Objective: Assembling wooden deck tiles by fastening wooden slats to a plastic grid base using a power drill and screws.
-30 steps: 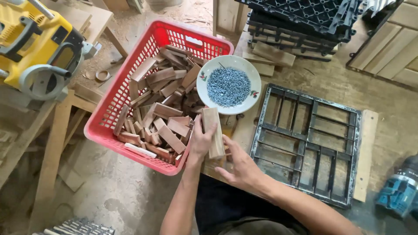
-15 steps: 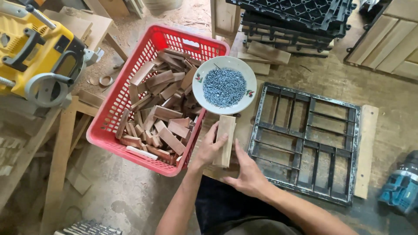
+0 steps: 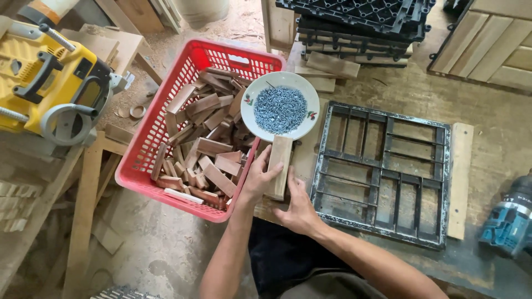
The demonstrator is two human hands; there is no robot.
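Both hands grip one wood block [image 3: 279, 166]: left hand [image 3: 259, 180] wrapped round its near side, right hand [image 3: 299, 207] cupped beneath. Just beyond sits a bowl of screws [image 3: 280, 106]; a red basket [image 3: 145, 149] lies left, a black grid frame [image 3: 382, 171] right with open slots.

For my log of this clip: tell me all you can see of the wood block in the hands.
The wood block is a flat, oblong piece of pale brown timber, plain and unpainted. It lies lengthwise away from the person, just below the white bowl of screws, beside the red basket. The left hand grips its left edge; the right hand holds its near end.
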